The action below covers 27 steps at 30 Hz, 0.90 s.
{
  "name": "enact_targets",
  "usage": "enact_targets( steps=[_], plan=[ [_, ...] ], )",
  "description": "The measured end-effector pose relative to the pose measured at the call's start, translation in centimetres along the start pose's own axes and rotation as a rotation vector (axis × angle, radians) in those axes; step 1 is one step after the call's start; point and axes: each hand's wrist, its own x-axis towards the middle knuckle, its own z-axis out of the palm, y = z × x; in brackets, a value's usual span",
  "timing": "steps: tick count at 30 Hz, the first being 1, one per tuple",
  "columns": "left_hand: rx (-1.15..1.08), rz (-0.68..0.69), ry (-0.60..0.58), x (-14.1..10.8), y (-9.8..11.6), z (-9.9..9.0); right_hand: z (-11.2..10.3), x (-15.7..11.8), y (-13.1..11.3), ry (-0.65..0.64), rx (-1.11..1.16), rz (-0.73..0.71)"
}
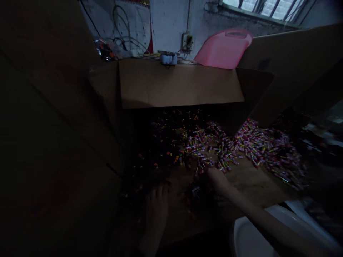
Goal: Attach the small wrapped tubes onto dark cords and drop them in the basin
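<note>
My left hand (157, 203) lies low on the wooden table (249, 178), its fingers stretched forward beside scattered dark and orange small pieces (168, 154). Nothing shows in its grasp. Farther right, my right hand (216, 178) reaches to the near edge of a heap of small pink tube-like pieces (254, 141). Its fingertips are dark and blurred, so I cannot tell whether they hold a piece. A dark packet-like thing with pale marks (197, 192) rests on the table between my hands, just left of the right wrist.
A cardboard box (182, 84) with its flap hanging stands at the back, partly over the pieces. On top are a pink plastic scoop-like container (225, 48) and a small blue object (168, 59). Tall cardboard (53, 125) rises at left. A white basin (249, 235) sits bottom right.
</note>
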Motion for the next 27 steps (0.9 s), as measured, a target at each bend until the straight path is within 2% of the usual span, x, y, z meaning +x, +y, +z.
enact_targets(
  steps=[3, 6, 13, 18, 22, 27],
  plan=[
    [-0.032, -0.008, 0.0, -0.3, 0.1, -0.1, 1.1, -0.3, -1.1, 0.021, -0.069, 0.018],
    [-0.066, -0.014, -0.004, -0.5, 0.0, -0.1, 1.6, -0.3, -0.6, 0.033, -0.074, -0.025],
    [-0.108, -0.026, 0.025, -0.6, 0.2, -0.2, 0.5, 0.6, 2.7, 0.045, 0.034, -0.353],
    [-0.119, -0.027, 0.039, -0.6, 0.1, -0.1, 2.5, 2.4, 1.9, 0.009, 0.029, -0.517],
    [-0.162, -0.031, 0.024, -0.5, -0.1, 0.1, 4.2, 4.0, 0.8, 0.059, 0.085, -0.547],
    [-0.164, -0.035, 0.021, -0.5, -0.3, 0.4, 4.4, 4.6, 0.8, 0.153, 0.258, -0.524]
  ],
)
